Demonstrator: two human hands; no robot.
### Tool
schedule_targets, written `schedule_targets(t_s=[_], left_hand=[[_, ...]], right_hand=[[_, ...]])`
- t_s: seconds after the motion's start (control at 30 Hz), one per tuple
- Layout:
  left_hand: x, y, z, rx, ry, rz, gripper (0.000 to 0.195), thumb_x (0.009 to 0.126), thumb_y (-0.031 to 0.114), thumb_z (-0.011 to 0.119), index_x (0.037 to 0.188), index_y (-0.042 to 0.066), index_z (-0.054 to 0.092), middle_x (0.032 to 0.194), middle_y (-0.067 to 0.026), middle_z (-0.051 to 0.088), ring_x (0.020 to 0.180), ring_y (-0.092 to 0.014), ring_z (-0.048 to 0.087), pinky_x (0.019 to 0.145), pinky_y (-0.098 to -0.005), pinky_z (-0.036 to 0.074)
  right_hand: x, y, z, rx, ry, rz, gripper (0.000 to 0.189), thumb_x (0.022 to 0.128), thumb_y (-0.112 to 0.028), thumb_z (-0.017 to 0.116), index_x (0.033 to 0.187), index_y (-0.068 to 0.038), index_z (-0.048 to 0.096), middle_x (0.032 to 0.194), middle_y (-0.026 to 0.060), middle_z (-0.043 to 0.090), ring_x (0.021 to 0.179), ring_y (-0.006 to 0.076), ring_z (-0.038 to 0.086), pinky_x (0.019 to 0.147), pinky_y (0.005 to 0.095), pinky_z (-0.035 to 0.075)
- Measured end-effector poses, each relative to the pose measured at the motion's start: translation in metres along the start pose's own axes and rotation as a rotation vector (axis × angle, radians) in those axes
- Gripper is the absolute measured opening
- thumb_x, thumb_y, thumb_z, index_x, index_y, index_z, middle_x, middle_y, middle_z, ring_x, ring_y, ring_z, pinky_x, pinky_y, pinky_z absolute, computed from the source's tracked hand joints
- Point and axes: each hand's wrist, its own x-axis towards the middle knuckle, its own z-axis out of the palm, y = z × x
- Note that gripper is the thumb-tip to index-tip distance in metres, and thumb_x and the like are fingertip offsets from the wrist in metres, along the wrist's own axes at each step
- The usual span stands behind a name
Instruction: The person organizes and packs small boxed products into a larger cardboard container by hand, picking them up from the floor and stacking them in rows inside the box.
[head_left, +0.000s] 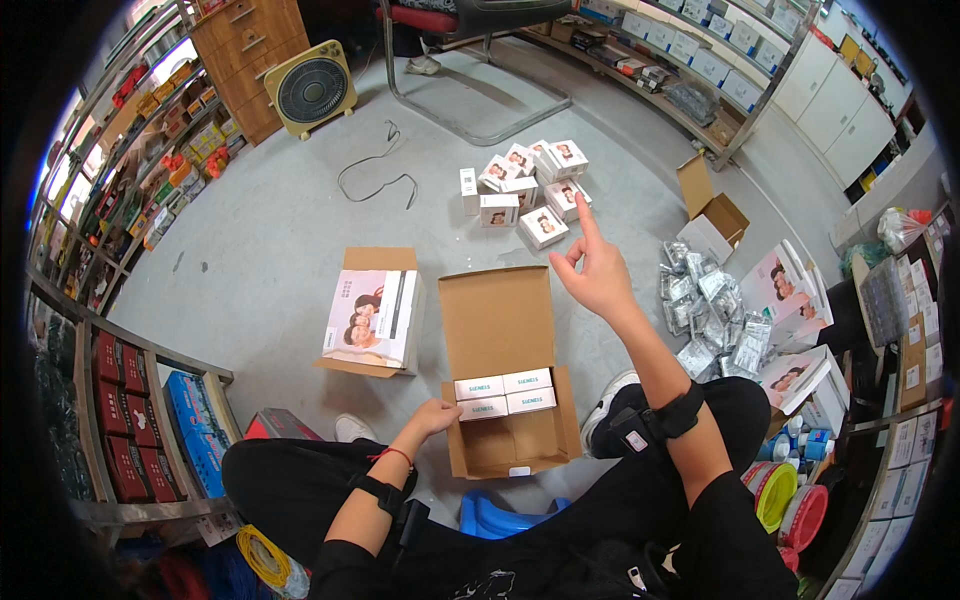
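Before me on the floor stands an open cardboard box (516, 442) with its lid folded back. Several small white cartons (481, 408) lie in its far half; the near half shows bare cardboard. My left hand (435, 417) pinches the box's left edge, close to the cartons. My right hand (596, 274) is raised beyond the box's far right side, index finger extended, holding nothing. Its fingertip overlaps a small printed white box (568, 199) in the pile; contact cannot be told. Left of the open box stands a larger printed carton (367, 319) with open flaps.
Plastic-wrapped parts (712, 300) lie heaped on the right, near an open empty-looking carton (711, 225). A blue plastic stool (499, 516) is close in front of me. Beyond are a box fan (313, 86) and a chair's metal frame (480, 139). Shelves line both sides.
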Motion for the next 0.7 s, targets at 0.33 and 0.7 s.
schedule_targets(t_s=[0.33,0.7], left_hand=[[0.004,-0.006,0.003,0.006,0.057,0.045,0.039,0.069,0.036,0.05,0.086,0.003,0.061,0.081,-0.0178,0.059,0.079,-0.027,0.057,0.072,-0.0314,0.042],[0.004,-0.006,0.004,0.01,0.046,0.041,0.04,0.069,0.037,0.05,0.088,0.004,0.061,0.084,-0.0182,0.059,0.081,-0.028,0.056,0.073,-0.0319,0.042]], right_hand=[[0.001,0.007,0.0,-0.072,-0.04,0.023,0.065,0.067,-0.018,0.055,0.124,-0.001,0.027,0.051,0.0034,0.051,0.046,0.0173,0.05,0.045,0.0287,0.039],[-0.001,0.014,0.003,-0.124,-0.115,0.031,0.057,0.068,-0.02,0.054,0.119,-0.001,0.037,0.05,0.0026,0.052,0.046,0.0173,0.05,0.045,0.0294,0.039]])
